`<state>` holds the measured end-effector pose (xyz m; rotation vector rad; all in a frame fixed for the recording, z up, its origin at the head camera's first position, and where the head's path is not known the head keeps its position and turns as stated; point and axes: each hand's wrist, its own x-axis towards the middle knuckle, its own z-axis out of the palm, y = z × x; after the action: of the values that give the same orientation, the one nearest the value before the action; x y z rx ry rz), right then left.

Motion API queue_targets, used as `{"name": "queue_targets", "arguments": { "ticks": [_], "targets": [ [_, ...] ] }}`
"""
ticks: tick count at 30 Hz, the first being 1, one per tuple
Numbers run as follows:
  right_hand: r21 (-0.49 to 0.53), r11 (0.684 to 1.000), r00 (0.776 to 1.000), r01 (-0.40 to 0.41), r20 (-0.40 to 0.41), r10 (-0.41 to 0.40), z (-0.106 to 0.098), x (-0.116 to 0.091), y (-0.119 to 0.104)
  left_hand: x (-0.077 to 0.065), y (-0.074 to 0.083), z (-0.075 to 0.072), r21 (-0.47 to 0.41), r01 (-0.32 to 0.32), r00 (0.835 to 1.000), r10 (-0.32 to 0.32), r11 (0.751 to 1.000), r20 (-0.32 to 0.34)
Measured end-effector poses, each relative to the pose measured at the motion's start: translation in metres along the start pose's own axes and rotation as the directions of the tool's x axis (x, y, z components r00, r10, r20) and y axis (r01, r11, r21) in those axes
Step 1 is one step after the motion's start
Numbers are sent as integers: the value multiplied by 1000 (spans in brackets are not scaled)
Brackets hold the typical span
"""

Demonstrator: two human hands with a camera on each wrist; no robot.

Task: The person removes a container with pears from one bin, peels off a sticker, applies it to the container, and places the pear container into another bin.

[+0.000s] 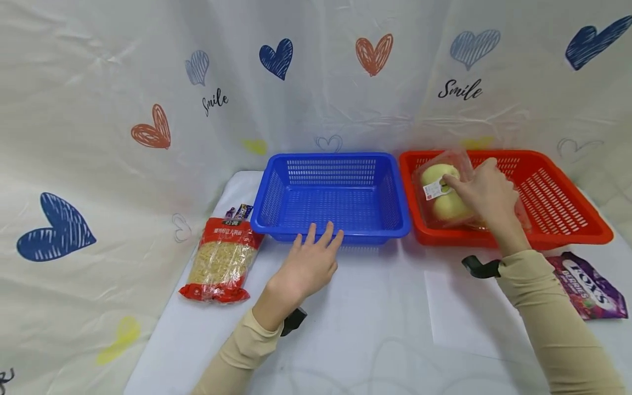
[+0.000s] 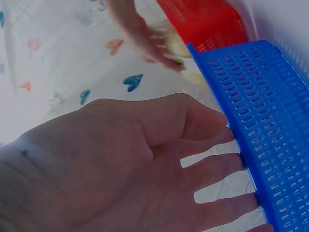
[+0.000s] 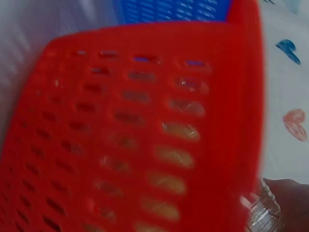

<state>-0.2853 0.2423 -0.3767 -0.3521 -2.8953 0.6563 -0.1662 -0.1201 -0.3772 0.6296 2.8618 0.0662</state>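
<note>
My right hand [image 1: 486,192] grips a clear plastic pack [image 1: 446,211] over the left part of the red basket [image 1: 582,237]. Inside the pack are pale yellow-green round fruits with a white label. Part of another clear package [image 1: 522,215] shows below and to the right of my hand. Fingers spread, my left hand [image 1: 311,266] reaches the front rim of the blue basket [image 1: 331,237]. In the left wrist view its fingertips [image 2: 250,200] are right at the blue rim. The right wrist view is mostly filled by the red basket's perforated side.
A red-and-yellow bag of pasta [image 1: 222,260] lies left of the blue basket, with small dark packets [image 1: 243,212] behind it. A purple Fox's Berries bag [image 1: 590,285] lies front right. A white sheet [image 1: 464,312] rests on the table [image 1: 355,340]. Behind hangs a heart-patterned curtain [image 1: 326,71].
</note>
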Motion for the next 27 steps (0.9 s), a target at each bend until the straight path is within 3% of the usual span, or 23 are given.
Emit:
{"name": "queue_targets", "arguments": {
  "ticks": [10,16,27],
  "targets": [
    [-203,977,993,69,109,-48,16,9,-2,1,1,0,18,6,1000,-6,1000,3],
    [-182,981,994,61,97,-44,16,12,11,1,2,0,9,0,1000,0,1000,4],
    [-180,974,987,136,112,-117,18,15,25,1,2,1,-1,1,1000,-1,1000,2]
  ]
}}
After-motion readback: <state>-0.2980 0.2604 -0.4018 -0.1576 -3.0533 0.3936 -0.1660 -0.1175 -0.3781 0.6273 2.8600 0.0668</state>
